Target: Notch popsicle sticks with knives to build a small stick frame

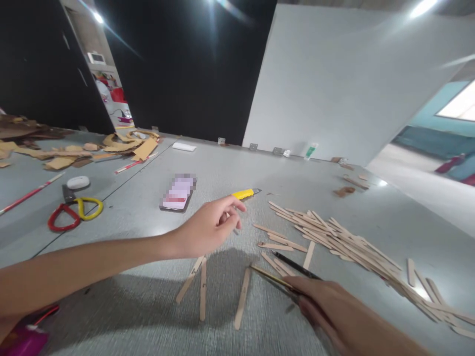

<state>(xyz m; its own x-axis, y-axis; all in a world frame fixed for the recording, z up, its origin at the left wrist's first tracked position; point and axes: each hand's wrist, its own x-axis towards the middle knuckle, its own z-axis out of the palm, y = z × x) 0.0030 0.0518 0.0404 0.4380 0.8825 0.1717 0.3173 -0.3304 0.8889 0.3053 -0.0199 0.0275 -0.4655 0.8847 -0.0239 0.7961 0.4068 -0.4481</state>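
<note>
My left hand (pixel 213 222) hovers over the table with its fingers curled in; whatever they may hold is hidden. Just beyond its fingertips lies a yellow utility knife (pixel 245 194), blade pointing right. My right hand (pixel 322 301) is closed around a thin yellowish stick (pixel 270 277), whose tip is by the upper end of a wooden craft stick (pixel 242 299). Two more marked craft sticks (pixel 203 289) lie below my left wrist. A black pen-like rod (pixel 295 264) sits beside my right hand, among loose craft sticks (pixel 282 242).
A large pile of craft sticks (pixel 345 242) spreads to the right. A phone (pixel 178 193), scissors (pixel 76 210) and a white case (pixel 78 182) lie left. Cardboard scraps (pixel 74 153) cover the far left; a small tube (pixel 310 151) stands near the wall. A purple object (pixel 27 341) is at lower left.
</note>
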